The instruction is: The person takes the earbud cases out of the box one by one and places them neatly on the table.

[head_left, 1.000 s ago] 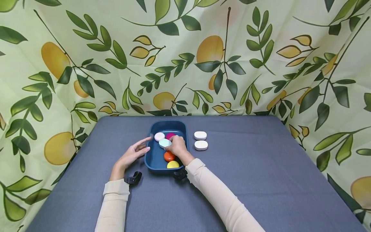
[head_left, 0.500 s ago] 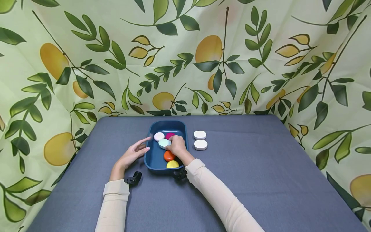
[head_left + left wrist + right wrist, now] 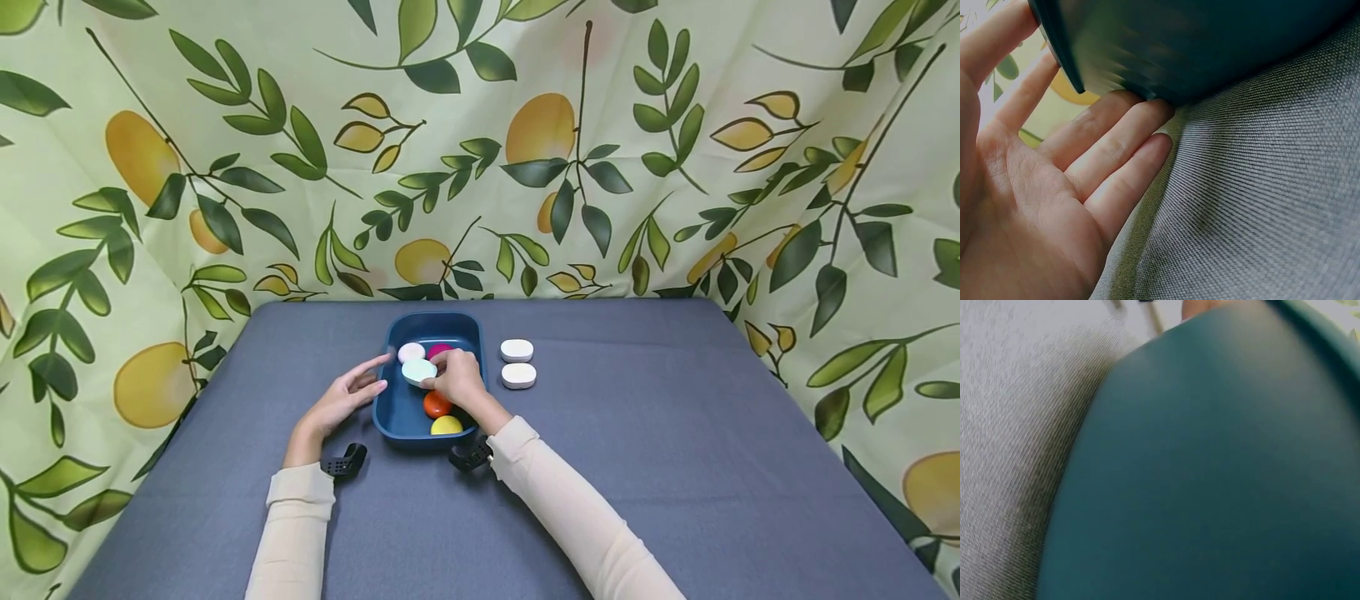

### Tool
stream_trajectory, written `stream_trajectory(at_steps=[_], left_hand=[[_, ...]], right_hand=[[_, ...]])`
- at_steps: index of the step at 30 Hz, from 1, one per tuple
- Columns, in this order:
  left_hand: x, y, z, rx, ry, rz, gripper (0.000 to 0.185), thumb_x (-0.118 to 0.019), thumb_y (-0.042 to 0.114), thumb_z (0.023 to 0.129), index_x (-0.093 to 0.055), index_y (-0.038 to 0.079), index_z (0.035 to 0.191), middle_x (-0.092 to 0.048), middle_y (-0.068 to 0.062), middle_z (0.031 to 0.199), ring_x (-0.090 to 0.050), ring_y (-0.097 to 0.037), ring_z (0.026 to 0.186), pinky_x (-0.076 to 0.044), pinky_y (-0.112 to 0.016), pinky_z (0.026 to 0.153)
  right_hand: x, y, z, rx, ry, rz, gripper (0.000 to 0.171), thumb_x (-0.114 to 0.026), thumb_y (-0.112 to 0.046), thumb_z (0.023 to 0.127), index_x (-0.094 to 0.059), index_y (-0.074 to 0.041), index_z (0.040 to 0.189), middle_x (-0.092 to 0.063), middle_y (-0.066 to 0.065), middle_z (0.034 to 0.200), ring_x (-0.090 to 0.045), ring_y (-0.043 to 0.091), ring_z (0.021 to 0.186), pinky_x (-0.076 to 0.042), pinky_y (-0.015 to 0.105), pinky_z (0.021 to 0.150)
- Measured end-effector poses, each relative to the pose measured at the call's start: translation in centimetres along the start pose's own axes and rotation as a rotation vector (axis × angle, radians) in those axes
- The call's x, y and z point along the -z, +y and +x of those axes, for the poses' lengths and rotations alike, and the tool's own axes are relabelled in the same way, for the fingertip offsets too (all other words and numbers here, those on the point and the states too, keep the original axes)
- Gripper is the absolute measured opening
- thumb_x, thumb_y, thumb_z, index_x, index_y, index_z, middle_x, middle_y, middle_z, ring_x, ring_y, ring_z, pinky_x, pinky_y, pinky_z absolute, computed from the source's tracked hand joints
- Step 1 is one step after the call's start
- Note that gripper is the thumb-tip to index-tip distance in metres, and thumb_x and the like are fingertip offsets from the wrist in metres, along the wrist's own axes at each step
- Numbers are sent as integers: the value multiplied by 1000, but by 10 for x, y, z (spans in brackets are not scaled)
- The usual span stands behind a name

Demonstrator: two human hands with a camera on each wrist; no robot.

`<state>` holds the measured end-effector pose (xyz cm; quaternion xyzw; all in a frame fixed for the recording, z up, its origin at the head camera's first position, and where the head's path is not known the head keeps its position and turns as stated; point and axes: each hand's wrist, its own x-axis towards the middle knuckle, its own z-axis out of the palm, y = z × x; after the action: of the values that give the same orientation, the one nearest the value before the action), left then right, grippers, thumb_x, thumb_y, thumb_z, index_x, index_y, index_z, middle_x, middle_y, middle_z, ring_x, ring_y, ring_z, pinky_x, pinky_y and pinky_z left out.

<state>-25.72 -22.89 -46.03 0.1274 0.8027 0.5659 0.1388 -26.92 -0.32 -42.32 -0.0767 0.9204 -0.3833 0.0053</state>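
Note:
In the head view my right hand [image 3: 459, 379] reaches into a dark blue tub [image 3: 381, 417] and pinches a pale mint oval [image 3: 418, 372], shaped like a bar of soap, between thumb and fingers. A pale pink round piece [image 3: 411, 353] lies just behind the oval, and a magenta one [image 3: 438, 350] is partly covered by the hand. Nearer the front of the tub are an orange piece [image 3: 437, 405] and a yellow piece [image 3: 447, 426]. My left hand [image 3: 351, 397] is at the tub's left side; the left wrist view shows its extended fingers [image 3: 1113, 147] against the outer wall.
Two white ovals [image 3: 517, 363] lie one behind the other on the grey cloth-covered table [image 3: 637, 433], right of the tub. Leaf-printed fabric [image 3: 480, 192] hangs behind. In the right wrist view the tub's wall [image 3: 1197, 469] fills most of the picture.
The mint oval has shifted slightly left in my right hand's pinch, tilting a little, and now overlaps the pink piece's front edge. My left hand has stayed in place.

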Motion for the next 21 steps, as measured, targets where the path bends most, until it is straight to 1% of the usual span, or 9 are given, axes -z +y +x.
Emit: stream_trajectory(at_steps=[2,6,10,13,15,21], left_hand=[[0,0,0,3,0,1,59,-52,33,99,-30,18,152,-27,-16,160,-34,-42,143,-33,-59,114],[-1,0,0,4,0,1,59,-53,33,99,-31,19,152,-28,-15,160,-35,-42,143,-34,-59,114],[-1,0,0,2,3,6,59,-54,32,98,-31,18,151,-29,-16,159,-35,-42,143,-34,-59,113],[-2,1,0,15,6,9,59,-55,31,98,-32,19,151,-29,-16,159,-35,-42,142,-34,-59,113],[-2,2,0,17,1,9,59,-54,30,98,-32,19,151,-28,-17,159,-35,-42,142,-35,-59,113],[-4,4,0,3,-4,10,58,-54,25,99,-31,17,151,-29,-19,158,-37,-44,141,-37,-58,112]], right_hand=[[4,0,-3,44,3,16,34,-84,-20,74,-74,-2,100,-76,12,93,-68,21,85,-55,25,73],[15,2,-11,123,-13,58,35,-83,-20,74,-73,-2,102,-75,12,94,-69,21,82,-56,22,72],[29,9,-20,187,-39,93,35,-82,-20,75,-73,-3,104,-74,12,97,-68,21,84,-58,23,76],[42,17,-27,229,-35,116,35,-82,-18,76,-73,-3,105,-74,13,98,-69,22,86,-59,27,79],[52,24,-32,236,-32,135,35,-82,-17,76,-72,-3,107,-74,13,99,-70,23,87,-59,30,82],[82,49,-43,271,-24,205,35,-81,-9,74,-71,3,105,-74,19,98,-71,29,86,-58,45,84]])
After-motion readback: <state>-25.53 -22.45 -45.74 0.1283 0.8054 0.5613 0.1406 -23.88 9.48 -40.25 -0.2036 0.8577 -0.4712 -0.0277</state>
